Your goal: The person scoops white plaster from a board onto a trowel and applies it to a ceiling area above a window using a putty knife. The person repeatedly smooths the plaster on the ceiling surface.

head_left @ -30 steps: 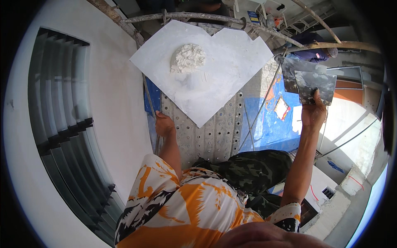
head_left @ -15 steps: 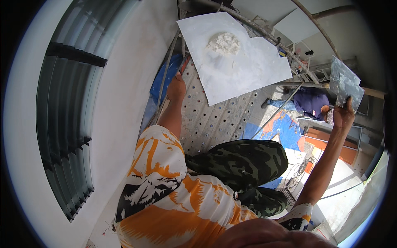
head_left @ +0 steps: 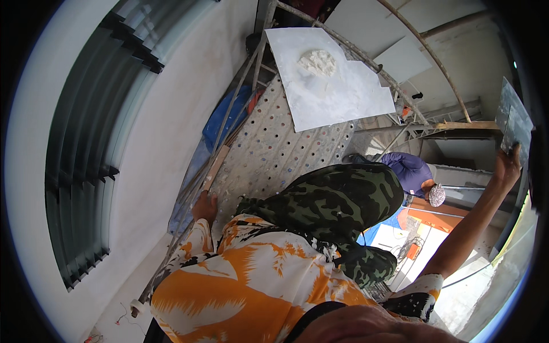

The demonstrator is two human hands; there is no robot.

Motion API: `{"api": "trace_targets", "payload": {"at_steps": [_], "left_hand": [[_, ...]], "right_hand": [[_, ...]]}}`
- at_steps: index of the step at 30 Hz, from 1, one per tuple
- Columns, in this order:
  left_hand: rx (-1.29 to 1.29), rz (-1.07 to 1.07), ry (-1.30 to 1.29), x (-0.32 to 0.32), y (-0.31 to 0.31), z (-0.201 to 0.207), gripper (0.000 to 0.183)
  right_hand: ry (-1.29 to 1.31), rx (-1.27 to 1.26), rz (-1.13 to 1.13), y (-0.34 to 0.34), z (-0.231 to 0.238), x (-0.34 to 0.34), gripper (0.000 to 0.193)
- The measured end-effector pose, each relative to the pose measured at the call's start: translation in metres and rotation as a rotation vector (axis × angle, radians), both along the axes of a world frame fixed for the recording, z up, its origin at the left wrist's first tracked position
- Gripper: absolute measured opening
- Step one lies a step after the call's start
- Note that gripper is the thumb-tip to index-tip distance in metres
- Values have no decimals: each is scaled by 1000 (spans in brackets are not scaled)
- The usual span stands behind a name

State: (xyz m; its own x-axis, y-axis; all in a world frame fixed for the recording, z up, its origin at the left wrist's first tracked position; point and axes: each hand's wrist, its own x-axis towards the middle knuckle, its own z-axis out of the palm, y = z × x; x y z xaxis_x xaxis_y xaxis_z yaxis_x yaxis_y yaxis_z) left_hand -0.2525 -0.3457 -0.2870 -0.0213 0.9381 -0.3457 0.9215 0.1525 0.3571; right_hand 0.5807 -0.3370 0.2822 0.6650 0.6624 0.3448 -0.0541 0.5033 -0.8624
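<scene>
My right hand (head_left: 508,166) is raised at the far right, its fingers closed round the lower end of flat grey metal plates (head_left: 513,117) with whitish smears. The plates appear overlapped, and their handle, if any, is hidden. Lower on the left, my left hand (head_left: 205,207) lies with fingers stretched at the edge of the perforated metal platform (head_left: 260,143), beside a wooden strip (head_left: 216,168). It holds nothing that I can see. Ahead, a white board (head_left: 349,103) with a cut corner carries a heap of white paste (head_left: 318,63).
Scaffold tubes (head_left: 437,51) cross beyond the platform. A louvred window (head_left: 80,154) is set in the white wall at the left. Below on the right, a person in purple (head_left: 407,171) bends over. A blue sheet (head_left: 226,117) hangs beside the platform's left edge.
My left hand has come back toward me along the platform's left edge. My right hand has moved farther right with the plates. The person below now leans with the cap showing.
</scene>
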Motion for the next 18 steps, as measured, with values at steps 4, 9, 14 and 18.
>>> {"api": "trace_targets", "payload": {"at_steps": [4,9,14,18], "left_hand": [[-55,17,48,4,4,12,48],[-61,13,-42,-3,3,9,49],[-102,-5,-36,-5,4,1,50],[-12,17,-22,-3,1,-5,47]], "right_hand": [[33,-16,-16,-6,6,-79,44],[-3,-87,7,-50,36,-121,45],[-293,-132,11,-104,68,-151,51],[-265,3,-445,-113,81,-208,52]]}}
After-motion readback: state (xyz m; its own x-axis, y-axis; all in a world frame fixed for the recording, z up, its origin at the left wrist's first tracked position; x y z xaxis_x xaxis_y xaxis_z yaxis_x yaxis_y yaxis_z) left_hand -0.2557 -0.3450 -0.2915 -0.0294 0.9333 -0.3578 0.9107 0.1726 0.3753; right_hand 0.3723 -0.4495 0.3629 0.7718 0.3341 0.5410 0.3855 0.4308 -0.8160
